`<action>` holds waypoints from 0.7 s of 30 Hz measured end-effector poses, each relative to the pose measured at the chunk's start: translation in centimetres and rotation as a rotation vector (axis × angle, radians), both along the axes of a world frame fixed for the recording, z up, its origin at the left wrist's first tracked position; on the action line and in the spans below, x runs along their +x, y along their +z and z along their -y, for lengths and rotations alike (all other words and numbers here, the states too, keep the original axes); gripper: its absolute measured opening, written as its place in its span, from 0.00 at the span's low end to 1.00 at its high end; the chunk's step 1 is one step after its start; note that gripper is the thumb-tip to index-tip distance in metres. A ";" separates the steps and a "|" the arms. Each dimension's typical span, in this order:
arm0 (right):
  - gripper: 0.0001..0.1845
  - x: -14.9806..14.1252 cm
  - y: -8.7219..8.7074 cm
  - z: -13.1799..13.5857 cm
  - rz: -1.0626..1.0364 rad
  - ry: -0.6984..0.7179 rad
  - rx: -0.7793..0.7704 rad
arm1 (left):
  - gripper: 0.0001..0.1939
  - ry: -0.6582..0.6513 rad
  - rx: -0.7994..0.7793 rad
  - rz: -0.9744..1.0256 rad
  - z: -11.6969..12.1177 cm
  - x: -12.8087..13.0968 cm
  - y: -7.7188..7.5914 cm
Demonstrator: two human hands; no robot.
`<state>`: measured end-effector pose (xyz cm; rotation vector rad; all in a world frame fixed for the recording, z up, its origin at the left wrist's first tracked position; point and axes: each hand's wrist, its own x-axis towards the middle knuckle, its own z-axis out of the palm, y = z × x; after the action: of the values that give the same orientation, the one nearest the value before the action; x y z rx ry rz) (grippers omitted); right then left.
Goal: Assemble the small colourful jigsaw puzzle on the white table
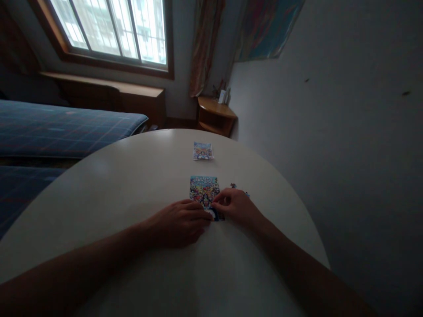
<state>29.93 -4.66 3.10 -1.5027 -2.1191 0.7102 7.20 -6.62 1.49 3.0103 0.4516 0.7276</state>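
While both of your hands meet just below the middle of the frame, they rest on the round white tabletop (132, 185) at the near edge of a colourful jigsaw puzzle (204, 189). Your left hand (178, 222) lies flat and knuckles-up, its fingers stretched toward the puzzle's lower edge and touching or nearly touching it. Your right hand (236, 206) is curled, with the fingertips (216, 204) pinched together on what looks like a small dark-blue puzzle piece (214, 214) at the puzzle's bottom right corner; the light is dim, so you cannot tell for sure whether the piece is gripped or only pressed down. Just right of that hand, a few loose pieces (234, 186) peek out on the tabletop. Higher up the frame, well apart from the puzzle, a small printed picture card (202, 151) lies flat. A bed with a blue checked cover (59, 127) fills the left side, a barred window (112, 28) sits at upper left, and a wooden corner shelf (216, 115) stands against the wall beyond the tabletop.
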 end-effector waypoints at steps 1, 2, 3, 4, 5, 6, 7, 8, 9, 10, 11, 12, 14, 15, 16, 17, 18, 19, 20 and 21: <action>0.05 -0.1 0.0 0.0 0.000 -0.005 0.001 | 0.10 0.002 -0.001 -0.002 0.0 0.0 0.0; 0.05 -0.1 0.0 0.1 0.002 -0.006 0.003 | 0.10 0.004 -0.003 -0.004 0.0 0.0 0.0; 0.05 -0.2 0.0 0.1 0.003 -0.005 0.008 | 0.10 0.005 -0.006 -0.008 0.0 0.0 0.0; 0.05 -0.2 0.0 0.1 0.006 -0.002 0.012 | 0.10 0.006 -0.009 -0.010 0.0 0.0 0.0; 0.05 -0.2 -0.1 0.1 0.009 -0.001 0.017 | 0.10 0.007 -0.011 -0.012 0.0 0.0 0.0; 0.06 -0.2 -0.1 0.0 0.010 0.001 0.018 | 0.10 0.008 -0.012 -0.012 0.0 0.0 0.0; 0.06 -0.1 -0.1 0.0 0.008 0.002 0.017 | 0.10 0.009 -0.012 -0.011 0.0 -0.1 0.0; 0.06 -0.1 -0.1 0.0 0.007 0.003 0.013 | 0.11 0.008 -0.009 -0.007 0.1 -0.1 0.0; 0.06 -0.1 -0.2 0.0 0.006 0.002 0.008 | 0.11 0.006 -0.006 -0.003 0.1 -0.1 0.0; 0.06 -0.1 -0.1 0.0 0.008 0.004 0.004 | 0.11 0.006 -0.003 -0.001 0.1 -0.1 0.0; 0.06 -0.1 -0.1 0.0 0.010 0.003 0.002 | 0.11 0.005 -0.002 -0.005 0.1 -0.1 0.0; 0.06 -0.1 -0.1 0.0 0.013 0.003 0.000 | 0.11 0.007 -0.002 -0.010 0.1 -0.1 0.0; 0.05 -0.1 -0.1 0.0 0.017 -0.004 -0.001 | 0.11 0.013 -0.005 -0.015 0.1 -0.1 0.1; 0.05 -0.2 -0.1 0.0 0.019 -0.009 0.000 | 0.11 0.014 -0.004 -0.013 0.1 -0.1 0.1; 0.05 -0.2 -0.1 0.1 0.021 -0.013 0.003 | 0.11 0.014 -0.005 -0.014 0.1 -0.1 0.1; 0.05 -0.2 0.0 0.1 0.026 -0.013 0.007 | 0.11 0.014 -0.007 -0.016 0.1 -0.1 0.1; 0.05 -0.2 0.0 0.1 0.030 -0.008 0.015 | 0.11 0.014 -0.008 -0.018 0.1 -0.1 0.0; 0.05 -0.2 0.0 0.1 0.035 -0.003 0.026 | 0.11 0.015 -0.010 -0.022 0.1 -0.1 0.0; 0.04 -0.1 0.0 0.1 0.040 0.002 0.036 | 0.12 0.017 -0.012 -0.030 0.1 -0.1 0.0; 0.04 -0.1 0.0 0.1 0.042 0.007 0.043 | 0.12 0.020 -0.014 -0.038 0.1 -0.2 -0.1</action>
<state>29.80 -4.75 3.06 -1.5011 -2.1574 0.6364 7.04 -6.69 1.41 3.0150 0.4867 0.6669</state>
